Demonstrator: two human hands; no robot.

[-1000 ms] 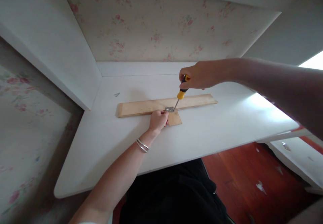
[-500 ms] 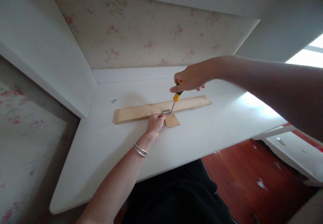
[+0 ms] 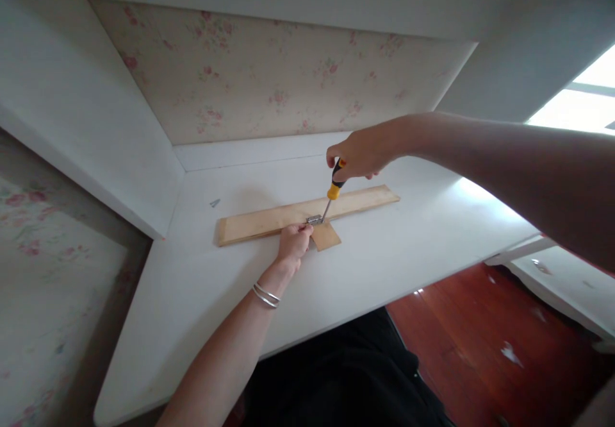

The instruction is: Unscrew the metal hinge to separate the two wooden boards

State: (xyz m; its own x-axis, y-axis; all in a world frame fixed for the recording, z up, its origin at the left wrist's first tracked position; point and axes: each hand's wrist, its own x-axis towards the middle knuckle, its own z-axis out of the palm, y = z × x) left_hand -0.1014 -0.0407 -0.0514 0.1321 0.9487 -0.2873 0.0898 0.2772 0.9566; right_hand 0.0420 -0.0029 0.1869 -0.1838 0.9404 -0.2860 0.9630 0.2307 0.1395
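A long light wooden board [image 3: 259,220] lies on the white desk, with a small thin wooden piece [image 3: 327,237] jutting out from its near edge. Where the two meet sits a small metal hinge [image 3: 314,220]. My left hand [image 3: 294,242] pinches the hinge at its near left side, its fingertips closed. In my right hand [image 3: 365,154] is a screwdriver [image 3: 333,190] with a yellow and black handle, gripped from above. Its shaft slants down, and the tip meets the right end of the hinge. Any screw under the tip is too small to make out.
The white desk [image 3: 230,324] meets a wall with floral paper [image 3: 269,81] and a white side panel [image 3: 110,93]. A small metallic bit [image 3: 214,202] lies behind the board's left end. Below right is a red wooden floor [image 3: 461,337] with scraps.
My right hand has turned slightly on the screwdriver handle, its fingers curled differently. The view has shifted a little; my left hand stays on the hinge.
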